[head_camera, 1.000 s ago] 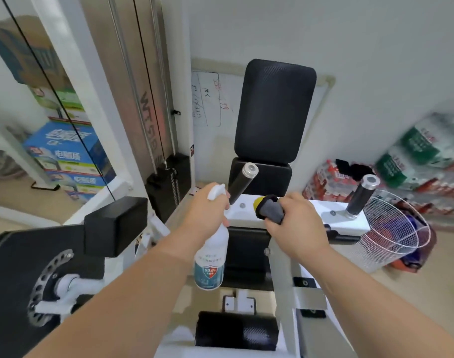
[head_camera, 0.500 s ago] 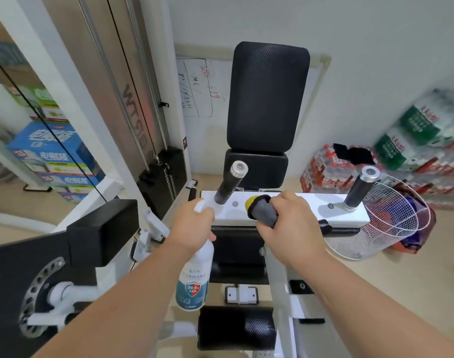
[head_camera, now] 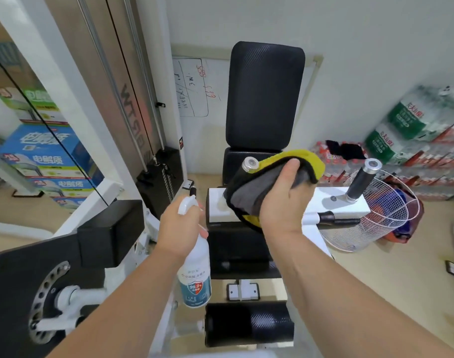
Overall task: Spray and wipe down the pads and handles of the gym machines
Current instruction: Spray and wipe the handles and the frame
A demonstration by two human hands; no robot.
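Yellow-edged grey cloth (head_camera: 249, 197) lies bunched over the left handle (head_camera: 249, 164) of the gym machine, hiding its black grip so that only the silver end cap pokes out at the cloth's upper left. The right hand (head_camera: 282, 202) grasps the cloth firmly, thumb on top and fingers curled under the folds. Whether they close round the handle itself is hidden by the fabric.

The left hand (head_camera: 180, 226) is clenched round the neck of a white spray bottle (head_camera: 195, 277), held upright just left of the machine. The white trigger head rises above the knuckles, and the blue label sits below the wrist.

Both handles stand tilted on a white crossbar (head_camera: 334, 201). The right handle (head_camera: 362, 180) is bare, black with a silver cap, well apart from the cloth. Behind the crossbar the tall black back pad (head_camera: 264, 96) stands upright against the wall. A black roller pad (head_camera: 249, 329) lies low at the front, between the forearms, and another black pad (head_camera: 109, 231) sits to the left.

A white wire basket (head_camera: 391, 223) stands on the floor just beside the right handle, with packs of bottled water (head_camera: 414, 130) stacked behind it. A whiteboard (head_camera: 195, 89) with handwriting leans on the wall left of the back pad, next to the weight stack (head_camera: 161, 174). Blue boxes (head_camera: 40, 156) are piled at the far left.
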